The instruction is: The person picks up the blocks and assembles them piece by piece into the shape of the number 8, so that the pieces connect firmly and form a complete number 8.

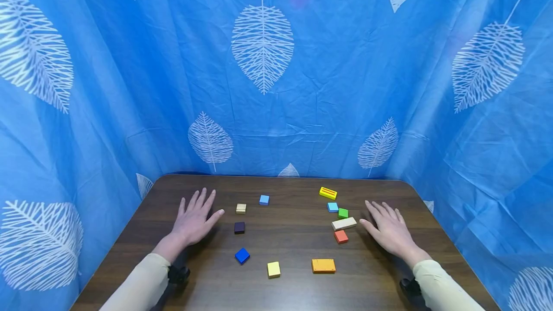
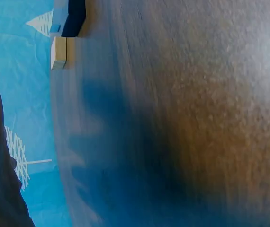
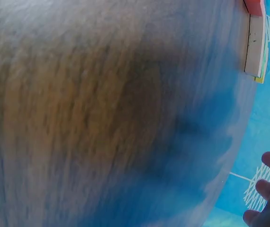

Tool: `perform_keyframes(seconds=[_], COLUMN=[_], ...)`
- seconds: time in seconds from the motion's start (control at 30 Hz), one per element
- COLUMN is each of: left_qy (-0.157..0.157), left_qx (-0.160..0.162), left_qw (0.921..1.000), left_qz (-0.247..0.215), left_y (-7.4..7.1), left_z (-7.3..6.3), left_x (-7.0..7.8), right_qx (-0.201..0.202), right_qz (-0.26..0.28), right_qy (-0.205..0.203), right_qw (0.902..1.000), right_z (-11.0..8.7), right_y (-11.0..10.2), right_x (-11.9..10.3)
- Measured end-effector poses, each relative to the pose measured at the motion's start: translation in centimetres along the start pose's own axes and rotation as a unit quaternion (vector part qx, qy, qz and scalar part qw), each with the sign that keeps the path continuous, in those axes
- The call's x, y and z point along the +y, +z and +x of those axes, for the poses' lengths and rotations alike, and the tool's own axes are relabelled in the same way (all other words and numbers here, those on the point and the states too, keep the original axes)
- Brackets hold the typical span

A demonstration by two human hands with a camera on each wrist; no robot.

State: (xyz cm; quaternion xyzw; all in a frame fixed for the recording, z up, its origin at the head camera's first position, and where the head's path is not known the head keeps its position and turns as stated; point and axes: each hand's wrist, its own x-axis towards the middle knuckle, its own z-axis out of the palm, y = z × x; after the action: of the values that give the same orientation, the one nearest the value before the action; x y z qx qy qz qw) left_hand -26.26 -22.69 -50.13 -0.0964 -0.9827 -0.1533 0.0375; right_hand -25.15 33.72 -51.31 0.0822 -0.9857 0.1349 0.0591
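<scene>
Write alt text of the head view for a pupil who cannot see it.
A person's left hand and right hand, both empty, flank eleven small coloured blocks scattered on a brown table. Behind hangs a blue cloth with white leaf patterns.

Brown wood-grain table (image 1: 294, 234), scattered coloured blocks (image 1: 242, 256), white bar (image 1: 343, 224) between green block (image 1: 343, 213) and red block (image 1: 341, 237)

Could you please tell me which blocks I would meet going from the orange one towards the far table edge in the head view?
Orange block, red block, white block, green block, light blue block, yellow striped block.
</scene>
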Motion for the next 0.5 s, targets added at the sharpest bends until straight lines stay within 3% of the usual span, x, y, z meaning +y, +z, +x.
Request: perform_keyframes(seconds=[0.3,0.5], left_qy=[0.036,0.059], left_qx=[0.009,-0.005], left_qw=[0.9985,0.9960], left_qz=[-0.039,-0.067], left_y=[0.25,0.71], left_z=[-0.29,-0.36], left_x=[0.62,0.98], right_qx=[-0.006,-0.010], right_qz=[0.021,0.034], right_qy=[-0.012,-0.014], right_qw=[0.9997,0.9993], right_z=[0.45,0.70], right_y=[0.44,0.48], right_x=[-0.28,-0.46])
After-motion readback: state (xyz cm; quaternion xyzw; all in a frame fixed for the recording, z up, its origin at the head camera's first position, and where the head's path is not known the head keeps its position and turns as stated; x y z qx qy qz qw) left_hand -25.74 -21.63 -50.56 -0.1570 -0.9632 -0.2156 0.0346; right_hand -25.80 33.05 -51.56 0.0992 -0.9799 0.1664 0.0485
